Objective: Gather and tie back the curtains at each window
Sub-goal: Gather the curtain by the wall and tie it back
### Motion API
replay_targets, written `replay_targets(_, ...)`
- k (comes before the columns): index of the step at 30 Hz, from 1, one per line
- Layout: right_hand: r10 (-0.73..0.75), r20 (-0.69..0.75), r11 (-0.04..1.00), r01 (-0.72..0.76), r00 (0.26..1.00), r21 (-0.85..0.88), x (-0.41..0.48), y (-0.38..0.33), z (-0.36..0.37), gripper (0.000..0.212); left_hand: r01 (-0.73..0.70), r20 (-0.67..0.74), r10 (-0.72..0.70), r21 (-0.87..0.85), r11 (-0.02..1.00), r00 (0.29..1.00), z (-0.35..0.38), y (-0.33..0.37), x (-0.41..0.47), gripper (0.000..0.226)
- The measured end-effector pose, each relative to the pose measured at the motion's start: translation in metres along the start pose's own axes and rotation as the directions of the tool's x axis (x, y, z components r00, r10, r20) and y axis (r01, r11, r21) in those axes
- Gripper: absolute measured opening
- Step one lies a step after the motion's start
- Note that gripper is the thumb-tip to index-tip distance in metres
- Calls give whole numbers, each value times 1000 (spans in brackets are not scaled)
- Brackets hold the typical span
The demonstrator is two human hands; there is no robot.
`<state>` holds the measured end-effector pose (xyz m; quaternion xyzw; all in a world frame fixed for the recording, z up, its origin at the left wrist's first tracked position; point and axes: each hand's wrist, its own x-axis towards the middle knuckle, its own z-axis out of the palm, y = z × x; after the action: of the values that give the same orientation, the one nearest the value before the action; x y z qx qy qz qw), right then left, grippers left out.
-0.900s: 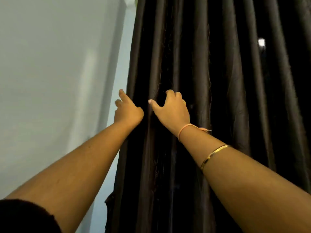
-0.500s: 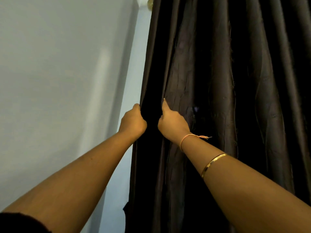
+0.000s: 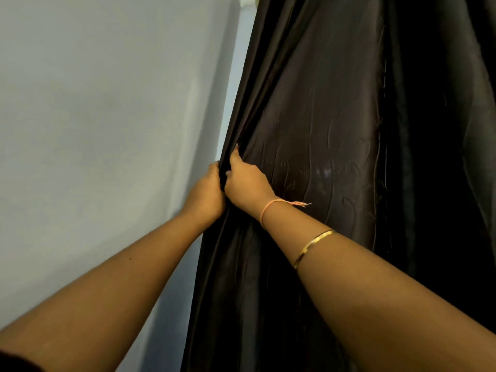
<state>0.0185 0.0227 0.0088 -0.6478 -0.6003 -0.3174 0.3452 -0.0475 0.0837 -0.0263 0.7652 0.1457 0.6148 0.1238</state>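
Left hand (image 3: pixel 206 191), right hand (image 3: pixel 245 183) gripping curtain (image 3: pixel 322 116), pale wall (image 3: pixel 94 116), possibly bracket (image 3: pixel 248 0)

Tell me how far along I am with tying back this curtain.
Done: the curtain is bunched at its left edge by the wall. In hand: left hand and right hand grip that bunch. Left: the rest hangs ungathered, and no tie is visible.

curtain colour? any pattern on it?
The curtain is dark brown, slightly shiny, with faint wavy embossed lines. Head view, the only one.
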Motion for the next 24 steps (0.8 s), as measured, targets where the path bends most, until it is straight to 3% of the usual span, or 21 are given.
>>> replay_targets(11,143,-146,987,-131,979,89,-67,63,-13,61,-33,173,42,-56,998,984,46,29,-24,55)
replay_targets(14,149,-170,987,-135,974,90,-83,70,-16,46,-23,211,29,-32,999,977,58,34,-39,54)
replay_targets(18,225,-196,972,-207,954,109,-105,76,-16,9,33,163,-31,-10,999,986,66,34,-64,39)
replay_targets(24,306,-238,950,-281,922,134,-146,76,1,13,53,22,-54,41,998,998,66,19,-110,31)
